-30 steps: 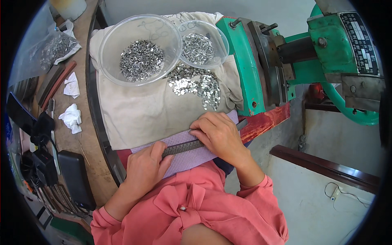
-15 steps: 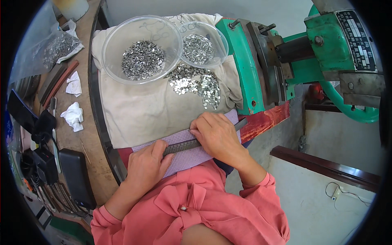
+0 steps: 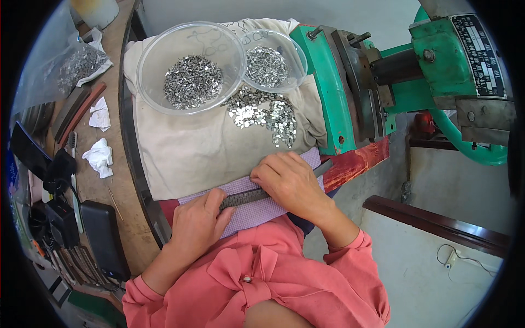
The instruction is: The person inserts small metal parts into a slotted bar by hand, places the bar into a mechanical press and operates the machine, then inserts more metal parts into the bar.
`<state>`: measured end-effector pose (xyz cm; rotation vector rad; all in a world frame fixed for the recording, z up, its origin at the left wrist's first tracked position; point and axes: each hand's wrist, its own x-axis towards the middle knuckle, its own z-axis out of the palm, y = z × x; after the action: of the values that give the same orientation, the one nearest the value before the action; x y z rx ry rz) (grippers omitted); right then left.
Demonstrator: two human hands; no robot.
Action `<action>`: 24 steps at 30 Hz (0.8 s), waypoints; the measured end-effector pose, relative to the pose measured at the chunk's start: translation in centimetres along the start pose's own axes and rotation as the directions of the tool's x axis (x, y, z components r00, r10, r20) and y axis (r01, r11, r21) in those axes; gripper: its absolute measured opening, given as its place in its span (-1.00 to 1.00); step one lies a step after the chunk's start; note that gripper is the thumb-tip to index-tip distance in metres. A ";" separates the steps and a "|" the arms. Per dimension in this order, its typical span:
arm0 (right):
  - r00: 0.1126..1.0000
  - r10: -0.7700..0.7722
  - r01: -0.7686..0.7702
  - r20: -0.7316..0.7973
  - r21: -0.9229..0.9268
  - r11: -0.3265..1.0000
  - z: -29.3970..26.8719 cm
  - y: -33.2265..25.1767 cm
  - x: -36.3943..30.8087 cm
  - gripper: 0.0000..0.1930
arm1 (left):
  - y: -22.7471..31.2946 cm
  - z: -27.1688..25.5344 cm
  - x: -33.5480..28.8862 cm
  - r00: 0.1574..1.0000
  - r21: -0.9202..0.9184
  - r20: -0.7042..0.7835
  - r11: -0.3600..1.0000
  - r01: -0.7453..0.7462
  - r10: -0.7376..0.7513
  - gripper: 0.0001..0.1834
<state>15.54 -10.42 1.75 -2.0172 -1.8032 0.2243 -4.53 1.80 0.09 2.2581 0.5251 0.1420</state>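
Note:
A long dark metal bar [image 3: 243,197] lies across a lilac checked cloth [image 3: 257,210] at the near edge of the bench. My left hand [image 3: 198,223] rests on its left end, thumb against the bar. My right hand [image 3: 290,180] covers its right part, fingers curled over it; the bar's far tip [image 3: 324,167] sticks out beyond. Just beyond the hands lies a loose heap of small shiny metal pieces [image 3: 262,113] on a beige cloth [image 3: 191,150]. Two clear bowls hold more such pieces: a large one [image 3: 188,68] and a smaller one [image 3: 273,60].
A green machine [image 3: 437,71] stands at the right, its plate [image 3: 322,93] next to the cloth. At the left, a wooden side bench [image 3: 95,180] carries crumpled white tissues [image 3: 98,156], a plastic bag of metal pieces [image 3: 71,68], dark tools and a black case [image 3: 104,238].
Both hands stay on the bar; the right hand has shifted slightly along it. The rest has not moved.

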 end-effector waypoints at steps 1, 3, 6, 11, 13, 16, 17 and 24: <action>1.000 0.001 -0.001 -0.003 -0.003 1.000 -0.1 0.1 0.0 -0.88 | 0.0 0.0 0.0 1.000 0.000 -0.001 1.000 -0.004 0.004 -0.65; 0.998 -0.027 0.028 0.061 -0.025 0.999 -0.3 0.2 -0.1 -0.89 | 0.0 0.0 0.0 1.000 -0.004 -0.003 1.000 -0.004 0.004 -0.65; 0.991 -0.027 0.037 0.128 -0.083 0.996 -0.4 0.0 0.1 -0.88 | -0.1 -0.1 0.0 1.000 -0.019 0.002 1.000 0.000 0.000 -0.65; 0.992 -0.032 0.035 0.125 -0.021 0.999 -0.8 0.7 0.5 -0.87 | -0.1 -0.3 0.1 1.000 -0.020 0.005 1.000 0.003 -0.003 -0.66; 0.996 -0.026 0.021 0.088 0.056 0.998 -1.6 1.3 0.8 -0.87 | 0.0 -0.3 0.1 1.000 -0.019 0.005 1.000 0.006 -0.006 -0.66; 0.965 -0.031 0.020 -0.261 -0.048 0.999 -4.1 2.2 3.3 -0.84 | 0.1 -0.4 0.2 1.000 0.002 0.015 1.000 -0.011 0.011 -0.65; 0.943 -0.029 0.008 -0.331 -0.066 0.998 -4.7 2.6 4.4 -0.86 | 0.2 -0.4 0.1 0.999 -0.002 0.043 1.000 0.014 -0.014 -0.67; 0.896 -0.052 -0.031 -0.440 -0.178 0.983 -5.3 4.9 8.4 -0.90 | 0.3 -0.6 0.0 0.988 -0.017 0.120 0.995 0.103 -0.100 -0.68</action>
<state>23.31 -3.66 5.82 -1.9718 -1.5821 -0.3929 -4.63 2.07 0.73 2.1964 0.5699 -0.0380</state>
